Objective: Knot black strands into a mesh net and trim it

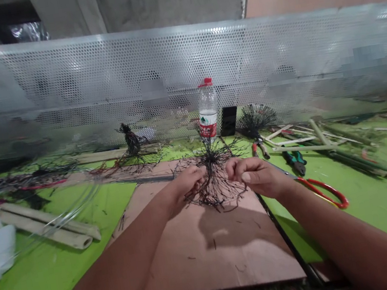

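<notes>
Both forearms reach forward from the lower corners of the view and angle inward, so the wrists nearly meet in front of the body. The left hand (185, 186) is closed, its fingers curled over the top of a tuft of wiry black strands (216, 180), and the right hand (256, 176) is closed on the tuft's other side, with the knuckles facing up and the thumb lying across the front. The tuft sits between them, held up over a sheet of brown cardboard (212, 255) on the green desk (375, 213), and its strands splay outward and droop. The hands' shadow falls on the cardboard.

Just beside the right hand lies a pair of red-handled scissors (324, 195), with green-handled pliers (295, 162) beyond. Farther forward, a plastic water bottle (208, 113) with a red cap stands upright before a perforated metal screen (180, 68). Bamboo lengths (39, 225) lie well left.
</notes>
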